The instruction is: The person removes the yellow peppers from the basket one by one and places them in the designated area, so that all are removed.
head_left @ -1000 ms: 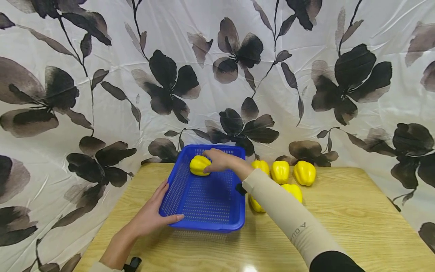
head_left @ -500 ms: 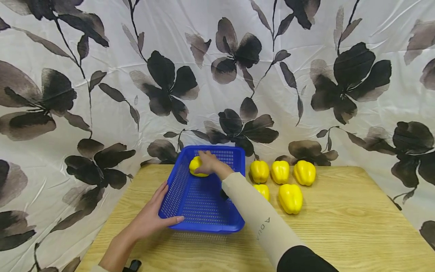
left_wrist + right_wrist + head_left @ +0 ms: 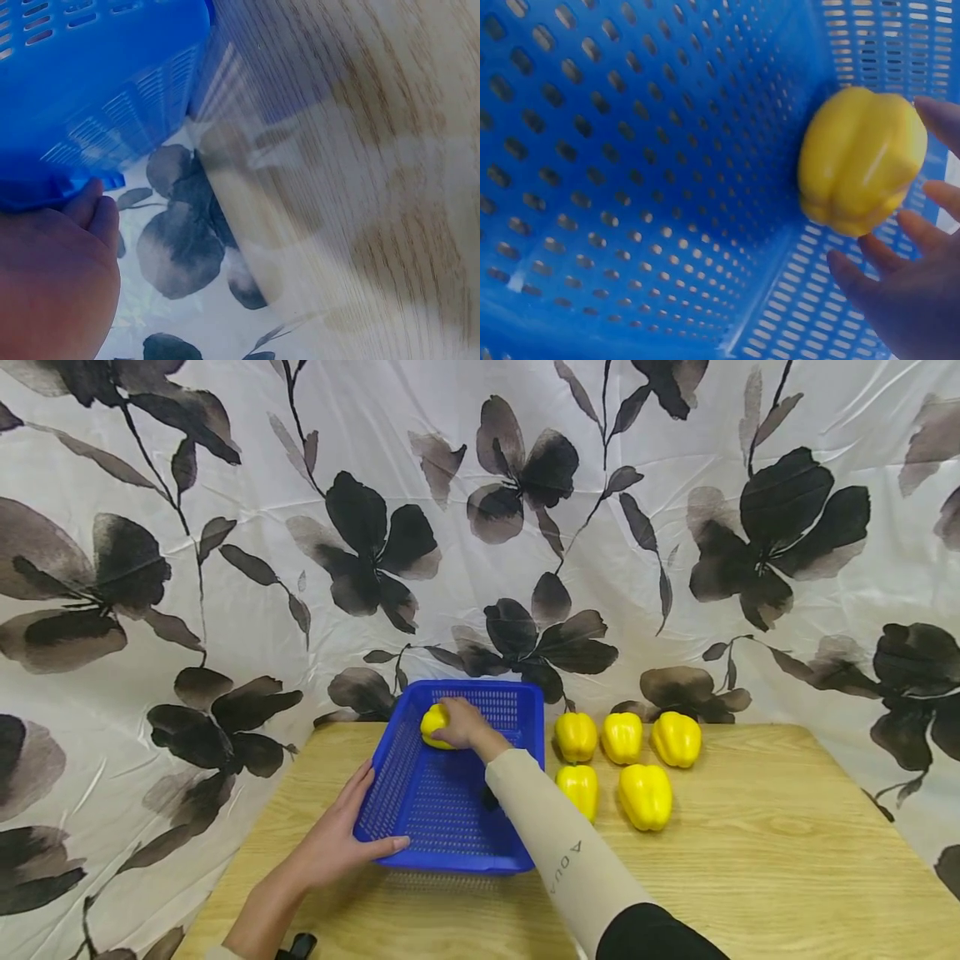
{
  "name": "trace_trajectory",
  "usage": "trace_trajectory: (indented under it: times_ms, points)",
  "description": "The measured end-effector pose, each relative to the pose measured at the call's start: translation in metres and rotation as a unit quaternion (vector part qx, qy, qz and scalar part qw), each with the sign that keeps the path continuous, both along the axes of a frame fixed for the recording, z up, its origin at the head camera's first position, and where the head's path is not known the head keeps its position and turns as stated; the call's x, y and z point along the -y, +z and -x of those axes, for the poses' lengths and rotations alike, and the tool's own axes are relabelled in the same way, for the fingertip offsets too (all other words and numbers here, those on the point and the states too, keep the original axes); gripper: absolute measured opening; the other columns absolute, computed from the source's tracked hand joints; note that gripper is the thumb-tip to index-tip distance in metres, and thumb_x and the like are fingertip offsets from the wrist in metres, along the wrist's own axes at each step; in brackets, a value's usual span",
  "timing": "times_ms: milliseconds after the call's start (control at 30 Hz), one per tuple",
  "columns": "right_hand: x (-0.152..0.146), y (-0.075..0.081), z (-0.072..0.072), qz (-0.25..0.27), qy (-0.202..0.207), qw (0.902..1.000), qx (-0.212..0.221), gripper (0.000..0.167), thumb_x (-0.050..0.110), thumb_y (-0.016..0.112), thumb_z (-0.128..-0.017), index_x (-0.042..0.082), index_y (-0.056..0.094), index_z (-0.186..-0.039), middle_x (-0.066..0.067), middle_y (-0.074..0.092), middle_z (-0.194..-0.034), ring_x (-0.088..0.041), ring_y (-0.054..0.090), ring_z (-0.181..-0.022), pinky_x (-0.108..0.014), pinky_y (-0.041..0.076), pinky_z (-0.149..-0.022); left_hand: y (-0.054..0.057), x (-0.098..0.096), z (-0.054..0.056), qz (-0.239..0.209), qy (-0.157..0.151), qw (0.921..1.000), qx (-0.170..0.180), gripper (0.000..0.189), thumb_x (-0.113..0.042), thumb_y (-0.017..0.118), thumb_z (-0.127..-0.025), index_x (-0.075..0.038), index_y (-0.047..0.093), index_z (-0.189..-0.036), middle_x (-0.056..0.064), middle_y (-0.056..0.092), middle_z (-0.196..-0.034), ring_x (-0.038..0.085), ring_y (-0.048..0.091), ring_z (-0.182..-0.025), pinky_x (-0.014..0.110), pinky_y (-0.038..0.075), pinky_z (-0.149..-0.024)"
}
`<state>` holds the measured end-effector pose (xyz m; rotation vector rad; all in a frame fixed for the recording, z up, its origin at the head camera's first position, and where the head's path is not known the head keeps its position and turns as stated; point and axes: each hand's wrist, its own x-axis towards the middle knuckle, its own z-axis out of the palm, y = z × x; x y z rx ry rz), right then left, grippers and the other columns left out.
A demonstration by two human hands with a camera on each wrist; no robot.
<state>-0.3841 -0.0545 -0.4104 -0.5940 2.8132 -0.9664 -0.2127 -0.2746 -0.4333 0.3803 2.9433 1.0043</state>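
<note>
A blue perforated plastic basket [image 3: 457, 860] sits on the table, tilted toward the head camera. My left hand [image 3: 337, 835] grips its near left corner, thumb over the rim and fingers along the outer side. The left wrist view shows that hand [image 3: 60, 277] at the basket's side [image 3: 127, 112]. One yellow bell pepper [image 3: 435, 727] lies in the basket's far left corner. My right hand [image 3: 461, 724] is beside this pepper; in the right wrist view its spread fingers [image 3: 885, 259] are around the pepper [image 3: 859, 161], with gaps visible between them.
Several more yellow bell peppers [image 3: 645, 797] stand on the wooden table [image 3: 750, 852] right of the basket, in two rows. The right forearm passes close to the near left one [image 3: 579, 789]. A floral cloth [image 3: 637, 443] hangs behind the table.
My right hand has let go of the pepper in the basket and its fingers have lifted, then lowered beside it again. The right forearm has swung left, uncovering peppers. The left hand stays put.
</note>
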Motion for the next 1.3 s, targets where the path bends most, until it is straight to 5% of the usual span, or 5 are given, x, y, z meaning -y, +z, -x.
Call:
trace_trajectory:
  times_ms: [500, 833, 1300]
  points:
    - [0.005, -0.009, 0.0, -0.033, -0.068, 0.9968, -0.028, 0.059, 0.025, 0.079, -0.092, 0.014, 0.055, -0.144, -0.014, 0.055, -0.132, -0.029, 0.057, -0.113, -0.045, 0.051, -0.097, 0.002, -0.004, 0.003, 0.0, 0.003, 1.0, 0.002, 0.122, -0.059, 0.081, -0.079, -0.008, 0.011, -0.165, 0.01, 0.006, -0.172, 0.046, 0.019, -0.153, 0.072, 0.027, -0.113]
    - [0.012, -0.016, 0.007, -0.02, -0.099, 0.9948, -0.013, 0.062, 0.023, 0.083, -0.088, 0.01, 0.054, -0.141, -0.014, 0.058, -0.125, -0.027, 0.058, -0.11, -0.043, 0.052, -0.099, 0.001, -0.002, 0.001, 0.0, 0.004, 1.0, 0.006, 0.121, -0.058, 0.081, -0.08, -0.007, 0.011, -0.165, 0.011, 0.005, -0.172, 0.046, 0.018, -0.153, 0.072, 0.028, -0.112]
    - [0.018, -0.011, -0.006, -0.003, -0.116, 0.9927, -0.032, 0.053, 0.019, 0.082, -0.089, 0.004, 0.056, -0.133, -0.016, 0.067, -0.119, -0.03, 0.066, -0.105, -0.042, 0.055, -0.094, 0.001, -0.003, 0.001, -0.006, 0.002, 1.0, 0.004, 0.121, -0.058, 0.081, -0.08, -0.007, 0.011, -0.165, 0.011, 0.005, -0.172, 0.045, 0.018, -0.153, 0.071, 0.027, -0.114]
